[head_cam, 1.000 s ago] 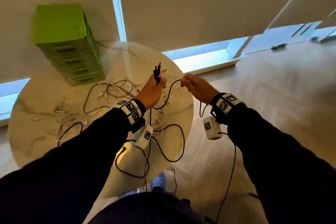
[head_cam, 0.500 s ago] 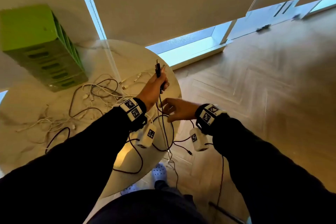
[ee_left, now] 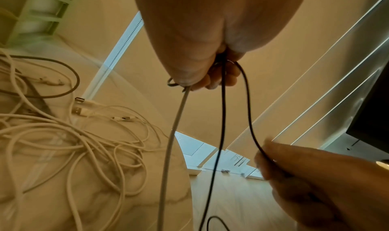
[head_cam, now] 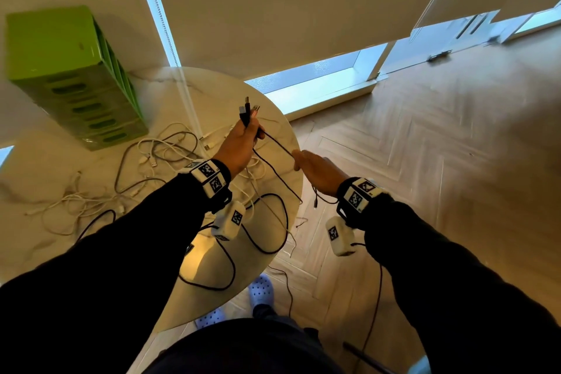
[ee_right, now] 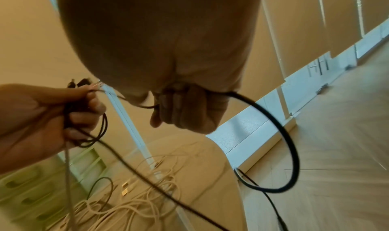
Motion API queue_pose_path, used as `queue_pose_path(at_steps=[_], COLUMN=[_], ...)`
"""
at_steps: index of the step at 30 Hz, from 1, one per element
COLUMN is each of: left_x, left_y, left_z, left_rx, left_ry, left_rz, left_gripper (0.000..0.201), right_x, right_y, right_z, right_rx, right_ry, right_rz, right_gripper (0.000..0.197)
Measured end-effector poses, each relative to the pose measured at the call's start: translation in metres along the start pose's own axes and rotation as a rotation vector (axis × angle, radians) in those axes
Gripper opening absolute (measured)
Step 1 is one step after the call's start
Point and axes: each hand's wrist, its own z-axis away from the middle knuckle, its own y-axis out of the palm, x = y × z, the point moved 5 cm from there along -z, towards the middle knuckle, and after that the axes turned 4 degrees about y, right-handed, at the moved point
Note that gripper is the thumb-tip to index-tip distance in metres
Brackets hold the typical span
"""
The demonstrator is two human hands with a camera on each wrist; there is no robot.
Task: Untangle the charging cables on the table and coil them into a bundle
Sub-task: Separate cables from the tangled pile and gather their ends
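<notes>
My left hand (head_cam: 243,140) is raised over the round table's right side and grips a bunch of cable ends, with black plugs (head_cam: 247,111) sticking up from the fist. From that fist a black cable (head_cam: 277,143) runs right to my right hand (head_cam: 315,171), which pinches it just off the table edge. In the left wrist view the black cable (ee_left: 248,108) and a grey cable (ee_left: 174,131) hang from my left hand (ee_left: 210,74). The right wrist view shows my right hand (ee_right: 179,108) curled round the black cable (ee_right: 280,131). Tangled white cables (head_cam: 170,155) lie on the table.
A green slotted box (head_cam: 76,79) stands at the back left of the marble table (head_cam: 282,130). Black cable loops (head_cam: 267,225) hang over the table's near edge to the wooden floor (head_cam: 440,161). Blinds and a low window sill lie behind.
My right hand has moved up and to the right, off the table edge, drawing the black cable taut away from my left hand. The left hand keeps its grip on the plugs.
</notes>
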Motion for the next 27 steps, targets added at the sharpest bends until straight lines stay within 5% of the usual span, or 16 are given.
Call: queue_pose_path(at_steps=[3,7,10,13,18,21,24,27], left_x=[0.000,0.002,-0.002,-0.007,-0.015,-0.012,-0.009,-0.005], left_y=[0.000,0.001,0.006,0.015,0.015,-0.003,-0.019,-0.026], left_z=[0.001,0.000,0.002,0.005,0.004,-0.004,-0.005,-0.004], left_rx=[0.000,-0.006,-0.006,0.041,0.072,0.014,-0.024,-0.075], left_ry=[-0.006,-0.098,-0.153,-0.181,-0.161,-0.091,-0.064,-0.059], left_rz=[0.103,0.420,0.605,0.675,0.694,0.458,0.186,0.180], left_gripper=[0.033,0.034,0.031,0.033,0.035,0.037,0.044,0.038], right_x=[-0.022,-0.078,-0.078,-0.027,0.033,0.028,0.022,0.013], right_y=[-0.003,0.001,0.003,0.007,0.025,0.025,0.009,-0.013], right_z=[-0.011,-0.021,-0.026,-0.024,-0.023,-0.028,-0.033,-0.039], right_rx=[-0.038,0.136,0.125,0.082,0.185,0.151,0.014,-0.146], right_ry=[-0.049,0.262,0.264,0.001,-0.219,-0.248,-0.242,-0.155], right_rz=[0.303,0.582,0.452,0.181,0.146,0.092,-0.063,0.006], right_gripper=[0.028,0.032,0.046,0.063,0.045,0.041,0.023,0.030])
